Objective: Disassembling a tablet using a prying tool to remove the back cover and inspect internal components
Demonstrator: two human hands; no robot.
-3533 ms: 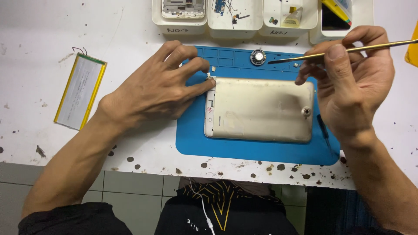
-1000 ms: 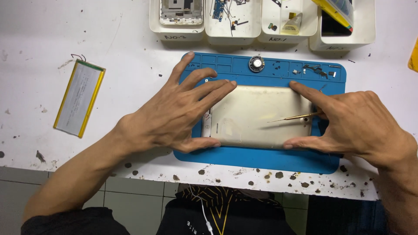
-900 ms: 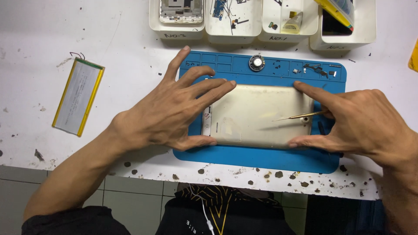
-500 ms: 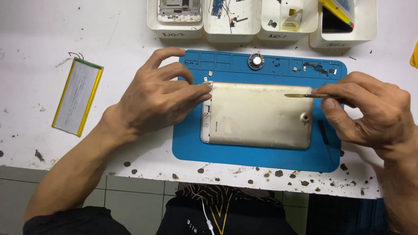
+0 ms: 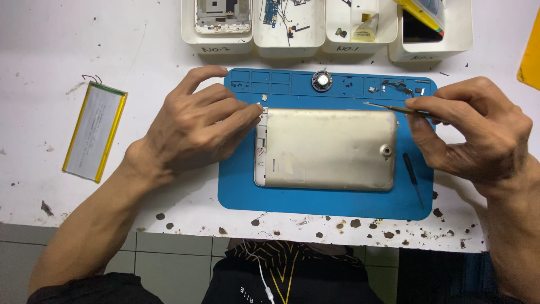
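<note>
At the left of the frame a flat silver battery pouch with yellow edging point(image 5: 94, 131) lies on the white, chipped worktable point(image 5: 67, 45), well apart from everything else. Right of it, the left hand point(image 5: 194, 126) lies with fingers loosely spread, holding nothing, its fingertips touching the upper left corner of the gold-coloured metal tablet back point(image 5: 326, 149). That tablet lies flat, face down, in the middle of the blue rubber repair mat point(image 5: 332, 202). Along the top edge of the frame stand four white plastic bins point(image 5: 289, 42) with small handwritten labels on their fronts, holding a phone frame, loose parts and a small tube. On the mat's upper strip sit a round silver speaker point(image 5: 322, 81) and some tiny metal bits point(image 5: 396, 87). A thin black screwdriver point(image 5: 412, 179) lies on the mat just right of the tablet. The right hand point(image 5: 478, 132) pinches slim metal tweezers point(image 5: 394, 108), whose tip hovers above the tablet's upper right corner. A yellow object point(image 5: 531, 53) shows at the right edge.
</note>
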